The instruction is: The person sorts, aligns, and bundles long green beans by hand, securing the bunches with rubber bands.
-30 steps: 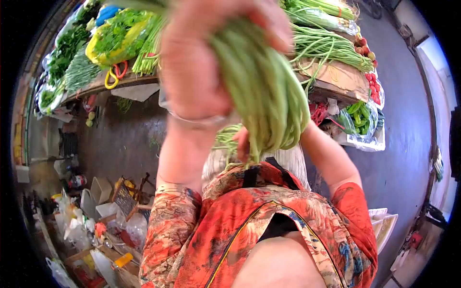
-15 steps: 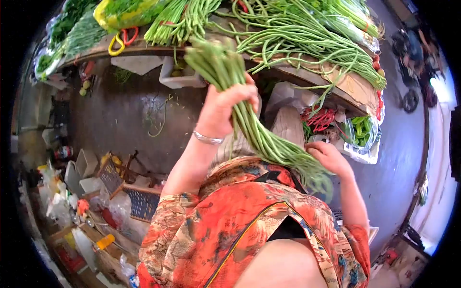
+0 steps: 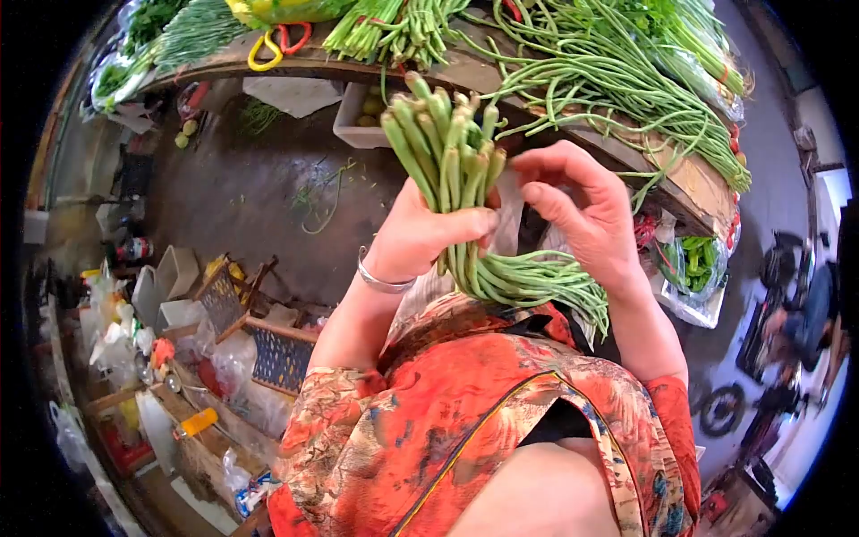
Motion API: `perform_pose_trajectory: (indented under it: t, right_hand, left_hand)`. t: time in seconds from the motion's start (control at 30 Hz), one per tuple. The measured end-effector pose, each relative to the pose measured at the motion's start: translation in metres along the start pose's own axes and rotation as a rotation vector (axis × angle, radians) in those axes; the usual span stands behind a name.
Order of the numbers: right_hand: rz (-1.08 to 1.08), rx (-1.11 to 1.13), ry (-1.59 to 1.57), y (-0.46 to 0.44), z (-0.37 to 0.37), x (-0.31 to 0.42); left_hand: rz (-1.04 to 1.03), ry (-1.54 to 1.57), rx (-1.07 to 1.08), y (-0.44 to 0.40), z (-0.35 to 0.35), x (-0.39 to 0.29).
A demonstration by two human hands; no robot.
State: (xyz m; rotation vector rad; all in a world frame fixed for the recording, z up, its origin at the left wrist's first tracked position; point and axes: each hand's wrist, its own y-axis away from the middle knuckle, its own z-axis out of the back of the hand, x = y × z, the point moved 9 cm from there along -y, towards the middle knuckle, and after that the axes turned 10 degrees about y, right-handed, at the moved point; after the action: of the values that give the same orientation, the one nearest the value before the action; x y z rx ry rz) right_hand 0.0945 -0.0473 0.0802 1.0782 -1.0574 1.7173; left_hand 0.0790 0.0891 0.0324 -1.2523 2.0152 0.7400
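Note:
My left hand (image 3: 429,234), with a bangle at the wrist, is closed around a bunch of long beans (image 3: 452,170). The bunch stands upright above my fist, its stem ends uppermost and uneven. Below the fist, the rest of the beans bend to the right across my lap. Beside the stem ends is my right hand (image 3: 586,210), thumb and index finger apart and curved, with nothing visible between them. Its fingertips are close to the bunch; whether they touch a bean is unclear.
A vegetable stand (image 3: 617,148) curves across the top, bearing a pile of long beans (image 3: 608,76) and tied green bundles (image 3: 398,31). Scissors (image 3: 266,49) with yellow and red handles hang at its edge. A white bin (image 3: 358,130) is underneath. Crates (image 3: 273,358) and plastic bags lie at left.
My right hand has risen from the beans' hanging ends to beside the stem ends. The bunch in my left hand has turned more upright and come lower.

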Motion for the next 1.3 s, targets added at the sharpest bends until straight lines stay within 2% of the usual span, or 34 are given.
perform_pose_trajectory:
  t: [0.1,0.17,0.23,0.27,0.3,0.37,0.4,0.43,0.5,0.57,0.63,0.7,0.77,0.97,1.03,1.1,1.17,1.23,1.3]
  right_hand:
    - [0.036,-0.023,0.087,-0.010,-0.018,0.001]
    - [0.104,-0.035,0.162,-0.014,-0.022,-0.010]
    - [-0.115,-0.031,-0.201,-0.013,-0.025,-0.041]
    - [-0.166,0.003,-0.244,-0.011,-0.027,-0.045]
    - [-0.170,0.009,-0.234,-0.010,-0.027,-0.045]
    - [-0.187,-0.013,-0.449,-0.007,-0.028,-0.046]
    - [-0.139,-0.092,-0.399,-0.008,-0.022,-0.051]
    - [-0.185,-0.197,-0.505,-0.010,-0.017,-0.053]
    - [-0.205,-0.098,-0.926,-0.017,-0.010,-0.060]
    - [-0.207,-0.159,-0.717,-0.017,0.006,-0.058]
    - [-0.282,-0.174,-0.333,-0.013,0.006,-0.053]
    - [-0.166,-0.109,-0.144,-0.014,-0.014,-0.048]
    - [-0.272,-0.015,-0.246,-0.006,-0.033,-0.053]
    - [-0.222,-0.016,-0.198,-0.005,-0.027,-0.056]
    - [-0.262,-0.002,-0.381,-0.003,-0.027,-0.058]
    - [-0.260,0.011,-0.352,-0.004,-0.027,-0.057]
    - [-0.185,-0.066,-0.376,-0.010,-0.026,-0.041]
    - [-0.190,-0.077,-0.254,-0.009,-0.028,-0.048]
    - [-0.095,-0.180,-0.213,-0.012,-0.023,-0.048]
  left_hand:
    - [-0.052,-0.052,-0.015,-0.004,0.005,0.009]
    - [-0.040,0.019,0.054,-0.007,0.003,0.012]
    - [-0.030,0.110,0.049,-0.011,0.007,0.020]
    - [-0.020,0.190,0.043,-0.012,0.009,0.025]
    - [-0.023,0.201,0.043,-0.013,0.010,0.027]
    - [-0.027,0.220,-0.061,-0.015,0.021,0.033]
    - [-0.042,0.234,-0.051,-0.019,0.025,0.039]
    - [-0.046,0.241,-0.051,-0.023,0.029,0.043]
    - [-0.182,0.096,0.034,-0.026,0.027,0.035]
    - [-0.159,0.138,0.038,-0.024,0.024,0.035]
    - [-0.034,0.130,0.023,-0.021,0.022,0.042]
    - [-0.051,0.131,-0.023,-0.020,0.022,0.045]
    - [-0.069,0.057,-0.071,-0.019,0.022,0.042]
    - [-0.093,0.134,-0.030,-0.013,0.020,0.040]
    - [-0.140,0.222,0.017,-0.013,0.025,0.042]
    - [-0.123,0.177,0.022,-0.014,0.028,0.046]
    - [-0.082,0.136,-0.006,-0.013,0.022,0.045]
    - [-0.102,0.126,0.005,-0.014,0.016,0.044]
    - [-0.119,0.135,-0.007,-0.013,0.015,0.042]
